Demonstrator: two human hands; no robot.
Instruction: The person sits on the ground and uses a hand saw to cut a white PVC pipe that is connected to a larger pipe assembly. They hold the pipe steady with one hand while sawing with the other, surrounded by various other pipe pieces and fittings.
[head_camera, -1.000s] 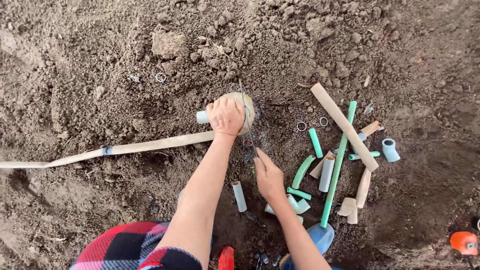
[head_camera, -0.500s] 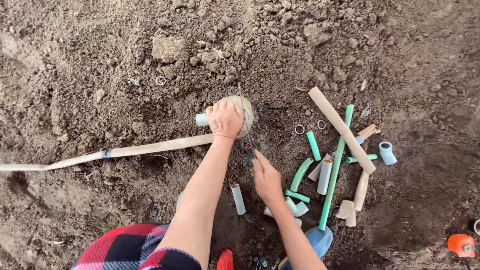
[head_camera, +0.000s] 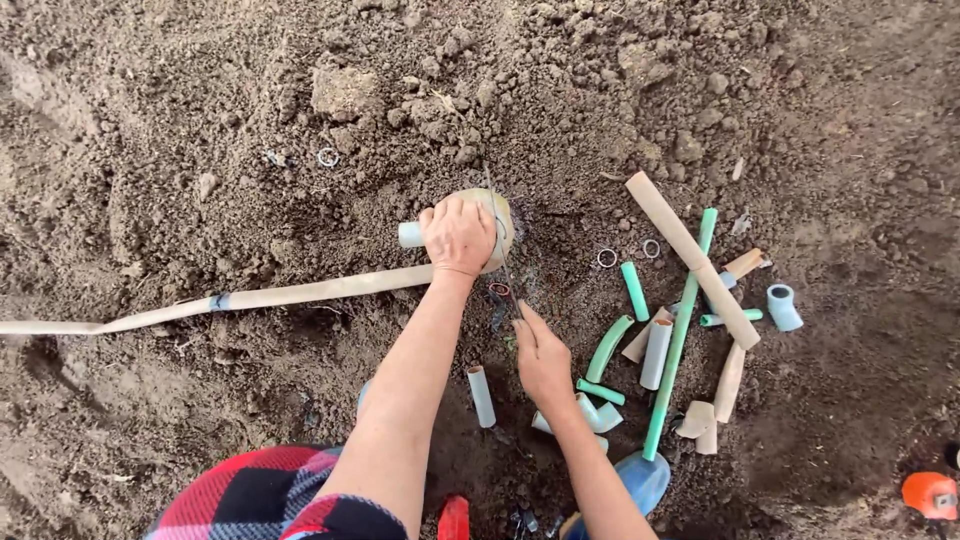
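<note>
My left hand (head_camera: 458, 235) grips a round tan pipe fitting (head_camera: 497, 222) that sits in the soil, with a short pale pipe stub (head_camera: 410, 235) sticking out to its left. A flattened tan hose (head_camera: 250, 298) runs from the fitting to the left edge. My right hand (head_camera: 540, 358) is just below and to the right, fingers pinched on a thin dark strip (head_camera: 497, 235) that slants up across the fitting. A small ring (head_camera: 499, 291) lies in the dirt between the hands.
Cut pieces of green, white and tan pipe (head_camera: 680, 320) and a pale elbow fitting (head_camera: 783, 307) lie scattered to the right. A short white pipe piece (head_camera: 481, 396) lies near my arms. Small rings (head_camera: 606, 258) lie on the soil. An orange object (head_camera: 930, 494) sits bottom right.
Both hands stay at nearly the same spots on the fitting and the strip. Only the view has shifted slightly.
</note>
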